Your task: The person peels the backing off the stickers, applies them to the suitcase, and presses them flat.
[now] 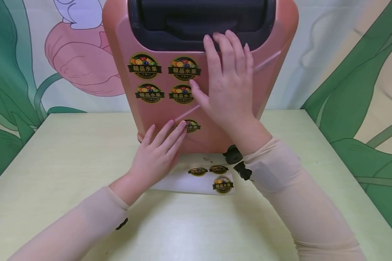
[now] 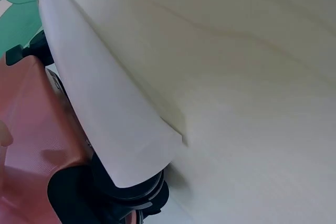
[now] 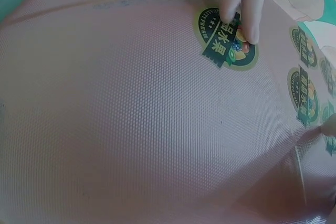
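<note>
Sleeves (image 1: 300, 206) flank tabletop (image 1: 199, 232); left fingers (image 1: 176, 135) touch sticker (image 1: 193, 127) above lower suitcase edge (image 1: 200, 148).

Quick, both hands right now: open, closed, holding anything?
Left hand: open, holding nothing, fingertips on the lowest sticker on the pink suitcase.
Right hand: open, holding nothing, fingertips at the suitcase's black panel.

pale table (image 1: 68, 156), green printed leaves (image 1: 349, 98), pink cartoon bud (image 1: 81, 61)
</note>
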{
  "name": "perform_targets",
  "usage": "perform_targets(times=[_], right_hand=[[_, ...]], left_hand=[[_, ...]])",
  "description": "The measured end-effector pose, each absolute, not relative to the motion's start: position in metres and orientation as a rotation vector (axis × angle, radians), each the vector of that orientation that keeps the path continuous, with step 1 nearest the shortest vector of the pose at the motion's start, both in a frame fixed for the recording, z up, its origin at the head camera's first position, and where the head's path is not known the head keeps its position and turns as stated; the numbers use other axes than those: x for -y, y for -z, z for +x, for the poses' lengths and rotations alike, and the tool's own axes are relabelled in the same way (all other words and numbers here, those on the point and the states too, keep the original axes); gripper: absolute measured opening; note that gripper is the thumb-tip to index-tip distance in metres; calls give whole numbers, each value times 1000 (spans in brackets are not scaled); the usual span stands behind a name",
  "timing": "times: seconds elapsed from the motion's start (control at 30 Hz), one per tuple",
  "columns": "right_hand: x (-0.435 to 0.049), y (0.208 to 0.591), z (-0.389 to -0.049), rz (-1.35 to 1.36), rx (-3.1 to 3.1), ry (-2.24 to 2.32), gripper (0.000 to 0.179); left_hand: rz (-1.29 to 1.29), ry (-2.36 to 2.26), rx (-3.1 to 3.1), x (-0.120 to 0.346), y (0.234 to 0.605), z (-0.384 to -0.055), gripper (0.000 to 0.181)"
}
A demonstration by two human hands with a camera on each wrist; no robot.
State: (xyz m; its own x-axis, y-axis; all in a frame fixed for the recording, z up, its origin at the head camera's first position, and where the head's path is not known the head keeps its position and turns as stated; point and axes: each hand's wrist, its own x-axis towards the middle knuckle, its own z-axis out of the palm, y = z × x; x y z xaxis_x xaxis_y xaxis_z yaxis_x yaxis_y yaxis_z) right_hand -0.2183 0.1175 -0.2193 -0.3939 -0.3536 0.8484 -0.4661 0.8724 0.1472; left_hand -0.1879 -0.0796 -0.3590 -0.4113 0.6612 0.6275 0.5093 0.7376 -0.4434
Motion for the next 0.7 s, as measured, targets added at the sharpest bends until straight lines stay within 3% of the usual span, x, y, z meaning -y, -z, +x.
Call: perform_targets(times=[0.33,0.7], right_hand=[[-118,219,-217,578,2042,-121,68],[-119,218,-217,592,2048,-104,67]], left_hand=[[-1097,-511,2249,90,355,-180,55],[-1183,-541,2344,81,355,-181,60]])
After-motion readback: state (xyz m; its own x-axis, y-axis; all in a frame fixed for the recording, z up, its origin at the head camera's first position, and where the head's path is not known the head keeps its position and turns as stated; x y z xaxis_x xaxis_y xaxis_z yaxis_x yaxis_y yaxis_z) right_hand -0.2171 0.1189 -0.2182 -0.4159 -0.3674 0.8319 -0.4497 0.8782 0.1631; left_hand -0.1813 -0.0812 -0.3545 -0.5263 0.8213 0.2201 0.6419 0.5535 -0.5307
